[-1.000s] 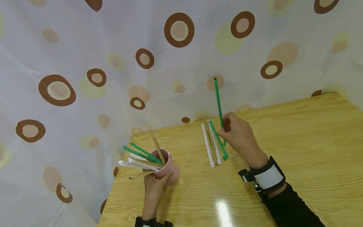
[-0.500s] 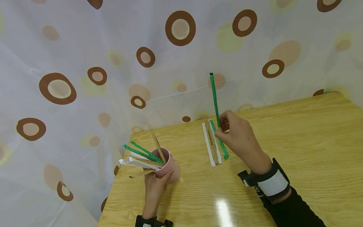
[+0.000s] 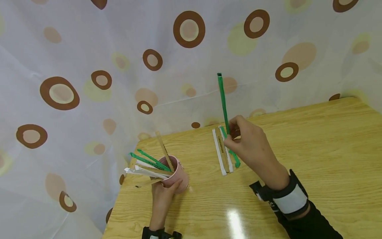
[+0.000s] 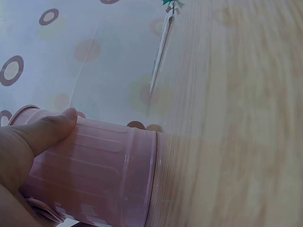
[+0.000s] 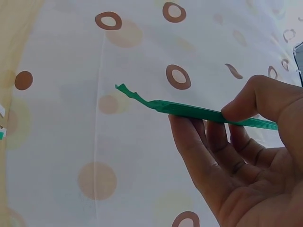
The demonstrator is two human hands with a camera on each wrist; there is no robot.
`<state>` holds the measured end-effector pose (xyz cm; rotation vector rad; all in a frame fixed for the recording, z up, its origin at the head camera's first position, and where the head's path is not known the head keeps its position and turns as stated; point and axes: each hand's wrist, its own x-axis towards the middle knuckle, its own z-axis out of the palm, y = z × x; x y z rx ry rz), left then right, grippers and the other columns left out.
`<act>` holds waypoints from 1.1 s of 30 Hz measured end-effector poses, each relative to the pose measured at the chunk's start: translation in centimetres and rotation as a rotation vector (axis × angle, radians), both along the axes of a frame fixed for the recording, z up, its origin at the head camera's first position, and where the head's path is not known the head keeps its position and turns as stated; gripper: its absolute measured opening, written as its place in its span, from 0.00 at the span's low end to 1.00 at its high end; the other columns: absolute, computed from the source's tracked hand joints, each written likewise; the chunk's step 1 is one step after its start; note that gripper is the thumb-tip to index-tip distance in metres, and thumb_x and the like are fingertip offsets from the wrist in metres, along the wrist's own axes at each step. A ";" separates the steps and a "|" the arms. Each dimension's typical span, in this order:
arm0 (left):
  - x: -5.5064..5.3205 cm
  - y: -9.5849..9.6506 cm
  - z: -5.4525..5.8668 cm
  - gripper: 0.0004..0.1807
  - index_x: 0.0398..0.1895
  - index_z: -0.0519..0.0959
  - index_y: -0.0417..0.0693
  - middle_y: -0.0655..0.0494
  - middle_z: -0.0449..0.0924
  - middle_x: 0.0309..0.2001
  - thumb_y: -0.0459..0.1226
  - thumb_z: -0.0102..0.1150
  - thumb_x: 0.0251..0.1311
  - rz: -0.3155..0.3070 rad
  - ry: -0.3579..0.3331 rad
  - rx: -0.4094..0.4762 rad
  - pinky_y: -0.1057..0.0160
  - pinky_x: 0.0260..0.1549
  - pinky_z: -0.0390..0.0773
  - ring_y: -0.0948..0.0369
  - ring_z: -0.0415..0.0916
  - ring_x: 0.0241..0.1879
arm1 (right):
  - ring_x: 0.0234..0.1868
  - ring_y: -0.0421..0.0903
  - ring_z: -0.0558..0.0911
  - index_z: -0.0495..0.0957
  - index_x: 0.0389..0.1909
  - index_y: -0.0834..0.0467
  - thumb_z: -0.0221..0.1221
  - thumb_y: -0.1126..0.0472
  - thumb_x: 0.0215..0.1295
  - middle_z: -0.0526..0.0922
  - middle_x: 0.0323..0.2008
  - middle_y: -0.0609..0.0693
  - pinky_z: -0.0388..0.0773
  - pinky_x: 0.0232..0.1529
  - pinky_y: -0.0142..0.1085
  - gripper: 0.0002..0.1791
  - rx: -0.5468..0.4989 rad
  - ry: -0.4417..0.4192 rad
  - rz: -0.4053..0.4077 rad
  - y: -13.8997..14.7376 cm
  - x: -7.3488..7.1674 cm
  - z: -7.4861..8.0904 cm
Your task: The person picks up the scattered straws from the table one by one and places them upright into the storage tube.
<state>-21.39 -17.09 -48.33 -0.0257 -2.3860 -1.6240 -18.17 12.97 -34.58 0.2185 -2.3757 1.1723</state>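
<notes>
My right hand (image 3: 250,142) pinches a green paper-wrapped straw (image 3: 223,99), which stands nearly upright above the table. In the right wrist view, thumb and fingertips grip this wrapped straw (image 5: 189,111), and its twisted wrapper end points left. My left hand (image 3: 162,196) holds a pink metal pail (image 3: 180,181) from its near side; the thumb lies along the ribbed wall of the pail (image 4: 94,165) in the left wrist view. Several wrapped straws lean out of the pail: green straws (image 3: 146,162), white straws (image 3: 140,170) and a brown straw (image 3: 163,147).
On the wooden table (image 3: 298,149), a white straw (image 3: 219,153), a brown straw (image 3: 222,149), another white straw and a green straw (image 3: 235,160) lie side by side, right of the pail. A dotted cloth (image 3: 185,73) hangs behind the table.
The right hand has moved slightly left and lifted the green straw, whose lower end was near the table. The left hand and the pail have stayed put.
</notes>
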 end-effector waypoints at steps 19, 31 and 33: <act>0.0 0.0 0.2 0.49 0.72 0.59 0.32 0.36 0.68 0.67 0.31 0.79 0.48 -0.012 -0.017 0.022 0.41 0.67 0.67 0.42 0.66 0.69 | 0.36 0.44 0.83 0.75 0.42 0.60 0.58 0.72 0.60 0.82 0.33 0.50 0.86 0.35 0.34 0.10 0.008 0.080 0.069 -1.6 1.9 1.2; 0.0 0.0 0.0 0.49 0.72 0.60 0.33 0.37 0.68 0.67 0.31 0.80 0.48 -0.012 -0.013 0.024 0.41 0.67 0.67 0.43 0.66 0.69 | 0.34 0.42 0.84 0.74 0.39 0.60 0.59 0.76 0.57 0.81 0.32 0.49 0.85 0.35 0.31 0.12 0.027 0.142 0.165 -3.9 2.0 0.4; 0.0 0.0 0.0 0.49 0.72 0.60 0.33 0.37 0.68 0.68 0.31 0.80 0.48 -0.009 -0.018 0.029 0.42 0.68 0.67 0.44 0.66 0.69 | 0.34 0.41 0.84 0.74 0.39 0.59 0.59 0.75 0.56 0.81 0.32 0.49 0.85 0.35 0.31 0.12 0.029 0.147 0.182 -4.3 1.9 0.2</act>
